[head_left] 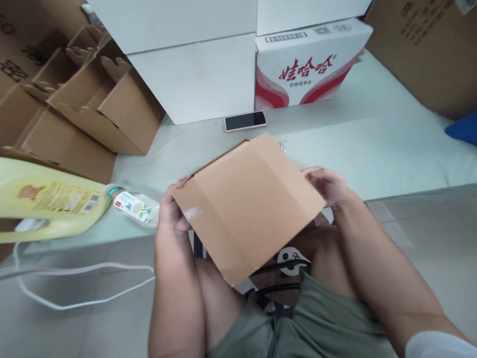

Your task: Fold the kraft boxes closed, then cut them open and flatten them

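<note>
A brown cardboard box (pixel 257 199), pressed nearly flat, is held tilted above my lap. My left hand (pixel 172 211) grips its left corner, with the fingers partly hidden behind the board. At the opposite corner, my right hand (pixel 326 186) is closed on the edge; its fingertips are partly out of sight. A crease runs along each side of the board, and a shiny patch, perhaps tape, shows near the left corner. Beyond the cardboard lies a phone (pixel 245 121) with a dark screen.
Open cardboard boxes (pixel 112 109) stand at the left. A yellow jug (pixel 48 199) and a clear plastic bottle (pixel 134 205) lie by the near left edge. White cartons (pixel 197 74) line the back, beside a red-and-white water carton (pixel 305 74). A white cable (pixel 82 303) hangs at lower left.
</note>
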The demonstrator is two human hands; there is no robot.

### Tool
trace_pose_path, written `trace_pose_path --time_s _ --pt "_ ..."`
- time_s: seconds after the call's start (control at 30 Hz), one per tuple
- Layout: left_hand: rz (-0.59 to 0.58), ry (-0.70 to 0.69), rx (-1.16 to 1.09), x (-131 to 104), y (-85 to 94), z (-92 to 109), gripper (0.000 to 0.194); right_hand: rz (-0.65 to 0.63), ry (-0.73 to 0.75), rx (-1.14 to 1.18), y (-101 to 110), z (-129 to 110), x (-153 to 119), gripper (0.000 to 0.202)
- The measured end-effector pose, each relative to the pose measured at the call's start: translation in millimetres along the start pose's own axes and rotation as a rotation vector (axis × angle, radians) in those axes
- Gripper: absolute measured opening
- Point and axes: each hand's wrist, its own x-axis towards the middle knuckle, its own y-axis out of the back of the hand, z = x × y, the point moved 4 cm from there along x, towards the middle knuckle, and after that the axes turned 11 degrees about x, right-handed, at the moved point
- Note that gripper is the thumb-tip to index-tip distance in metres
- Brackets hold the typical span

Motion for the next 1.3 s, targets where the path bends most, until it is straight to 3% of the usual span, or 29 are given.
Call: trace_pose_path --time_s 0.13,0.3,0.47,0.73,0.97,1.1,1.3 --pt "-0.091 0.113 0.058 -7.4 -12.1 -4.5 0.033 -0.090 -0.128 0.147 -5.6 8.6 -3.5 0.046" --pt "-0.148 0.108 0.107 -12.4 -17.5 -4.8 0.031 -0.139 -0.093 0.121 -7.1 7.5 -4.9 0.054" --pt "-0.159 0.104 0.106 -12.9 -19.5 -5.9 0.033 -0.084 -0.104 0.205 -6.8 10.9 -9.4 0.056" --pt "-0.225 0.104 0.136 -10.2 -22.0 -5.8 0.045 -0.180 -0.033 0.300 -18.5 4.7 -18.9 0.087" --pt "-0.341 0.097 0.158 -11.4 -20.5 -6.7 0.055 -0.194 0.104 0.307 -17.5 -2.6 -17.8 0.075" --pt "-0.352 0.071 0.162 -11.9 -19.4 -7.1 0.052 -0.155 0.077 0.274 -13.5 -1.2 -18.4 0.065" --pt "-0.321 0.060 0.165 -10.1 -17.9 -7.4 0.051 -0.096 0.002 0.218 -13.5 -6.4 -28.2 0.076"
